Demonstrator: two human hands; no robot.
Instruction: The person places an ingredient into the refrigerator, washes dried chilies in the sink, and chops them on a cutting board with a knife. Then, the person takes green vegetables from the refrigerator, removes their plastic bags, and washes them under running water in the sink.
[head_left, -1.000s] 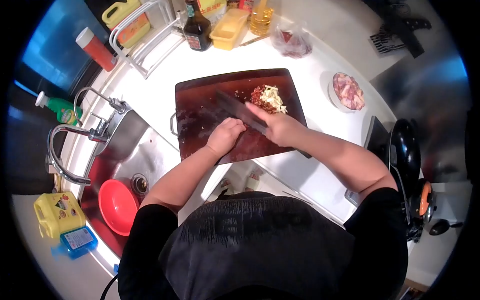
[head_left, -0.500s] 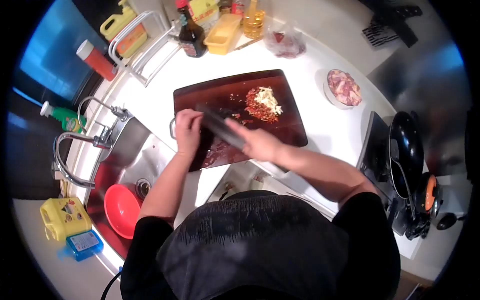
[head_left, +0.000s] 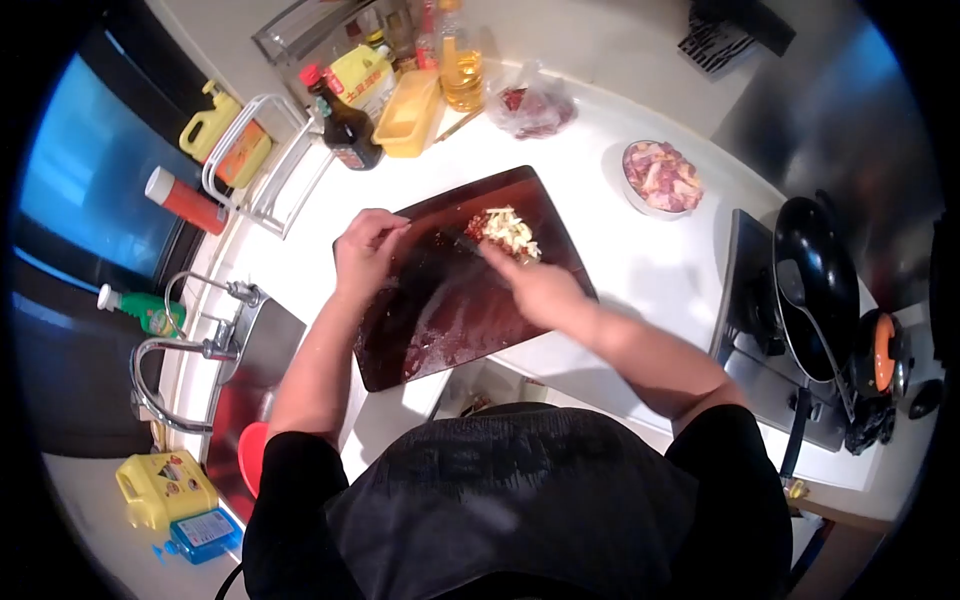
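Observation:
A dark red-brown cutting board point(head_left: 440, 310) lies on the white counter. Near its upper right, chopped pale pieces point(head_left: 510, 232) lie on chopped red pieces point(head_left: 476, 226). My right hand point(head_left: 540, 288) is closed around a knife point(head_left: 460, 240), its dark blade blurred and seen nearly edge-on beside the pile, the handle hidden in my fingers. Over the board's upper left edge is my left hand point(head_left: 368, 245), thumb and fingertips pinched together; anything between them is too small to make out.
A bowl of raw meat point(head_left: 662, 178) sits right of the board. Behind stand a dark bottle point(head_left: 345, 130), a yellow tray point(head_left: 408, 115), an oil bottle point(head_left: 461, 75) and a plastic bag point(head_left: 533, 103). Left is the sink point(head_left: 262, 340); right, a black wok point(head_left: 815, 290).
The knife has moved from beside my left hand toward the chopped pile. My view has shifted, and the board appears turned. My left hand stays near the board's left edge.

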